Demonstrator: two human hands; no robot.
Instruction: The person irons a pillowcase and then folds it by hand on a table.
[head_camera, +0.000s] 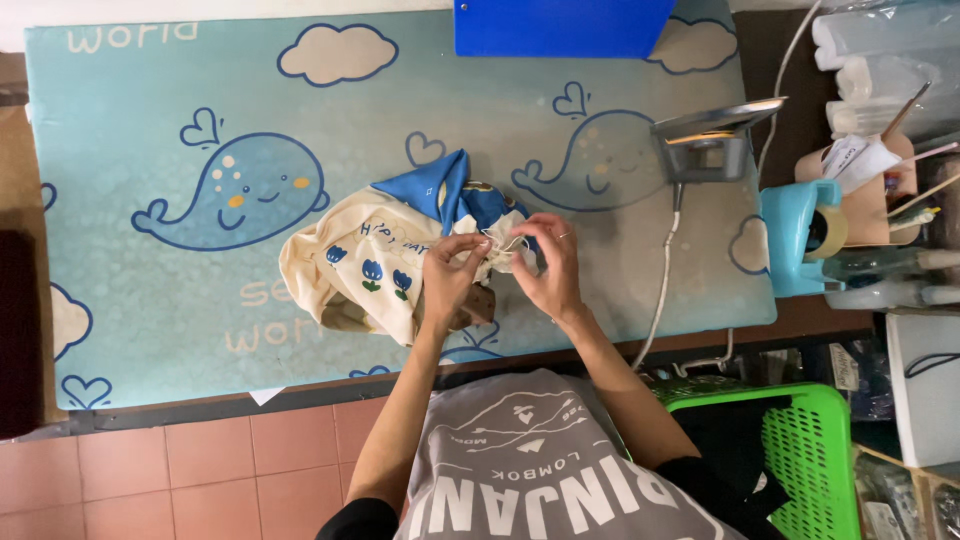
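Note:
A cream cloth bag (350, 255) with blue flower prints and a blue lining lies bunched on the light-blue whale-patterned mat (150, 120). My left hand (449, 274) pinches the gathered cloth and a thin white cord at the bag's right side. My right hand (553, 263) faces it, fingers curled on the same cord and cloth, a ring on one finger. The two hands almost touch over the bag's edge.
A grey iron (712, 142) stands at the right of the mat, its white cable (662, 280) running down off the edge. A blue folder (560, 25) lies at the top. A teal tape dispenser (805, 235), cup of tools (880, 190) and green basket (800, 450) sit right.

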